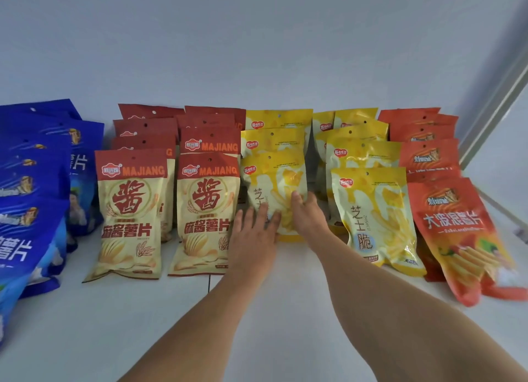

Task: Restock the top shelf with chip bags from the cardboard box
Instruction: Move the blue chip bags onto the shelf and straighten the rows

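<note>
Your two bare forearms reach up from the bottom edge across the white shelf (285,310), converging on a single yellow chip bag (275,181) that stands upright at the front of its row, set back from the fronts of the rows on either side. Your left hand (254,233) lies flat against the bag's lower left face, fingers straight and spread, pressing rather than gripping. Your right hand (307,213) meets the bag's lower right side with fingers extended along the front; whether the thumb wraps behind the edge cannot be told.

Just left of your hands stand two rows of cream bags with red tops marked MAJIANG (131,213), upright and packed one behind another. Further left, a block of blue bags (31,198) crowds the edge of the view, the nearest ones leaning forward. To the right of the held bag, a second row of yellow bags (374,210) begins with a front bag that stands closer to you than the one under your hands. Beyond it, at the far right, a row of orange-red bags (454,233) ends in a front bag tilted outward toward the shelf's right side.

Behind the held bag, more yellow bags line up toward the pale back wall (257,53). A grey upright (497,101) slants along the right edge of the view
</note>
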`<state>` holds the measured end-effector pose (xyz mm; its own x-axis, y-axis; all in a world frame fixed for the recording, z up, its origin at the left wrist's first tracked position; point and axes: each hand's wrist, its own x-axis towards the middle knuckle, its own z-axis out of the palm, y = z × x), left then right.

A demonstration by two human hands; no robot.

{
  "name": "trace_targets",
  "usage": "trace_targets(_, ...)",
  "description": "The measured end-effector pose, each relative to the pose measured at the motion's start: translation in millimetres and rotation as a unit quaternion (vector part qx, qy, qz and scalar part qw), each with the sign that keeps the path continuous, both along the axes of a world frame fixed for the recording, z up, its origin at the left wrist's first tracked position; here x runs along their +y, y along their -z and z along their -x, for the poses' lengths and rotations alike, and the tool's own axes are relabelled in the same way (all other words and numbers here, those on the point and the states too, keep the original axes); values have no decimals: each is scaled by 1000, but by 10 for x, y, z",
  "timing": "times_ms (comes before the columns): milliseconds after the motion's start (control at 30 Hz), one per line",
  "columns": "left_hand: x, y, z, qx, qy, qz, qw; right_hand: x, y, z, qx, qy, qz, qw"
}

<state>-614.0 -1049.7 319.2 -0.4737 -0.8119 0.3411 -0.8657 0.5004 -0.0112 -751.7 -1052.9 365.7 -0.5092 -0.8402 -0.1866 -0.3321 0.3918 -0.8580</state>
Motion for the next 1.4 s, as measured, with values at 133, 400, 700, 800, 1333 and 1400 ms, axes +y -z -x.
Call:
trace_targets(133, -2, -53, 0, -28, -1, -7, 1000, 32, -59, -10, 29, 9, 17, 999)
trace_targets(400, 221, -178, 200, 27, -9, -12, 1000, 387, -443, 186, 127, -45, 114, 984)
trace_targets(700, 486, -636, 1348, 473, 1, -233, 850, 787, -492, 1512, 193, 61, 204, 958)
trace_targets(800, 377, -716, 1588, 506, -36, -289, 812, 726, -496, 1859, 130, 41, 176, 975)
trace_targets(1333, -126, -817, 1963, 547, -95, -362, 749, 165, -613, 2250, -42, 24, 109, 993)
trace_targets(1400, -264, -934, 1988, 554, -99, -361, 743, 46, -689, 2307, -32, 16, 104, 994)
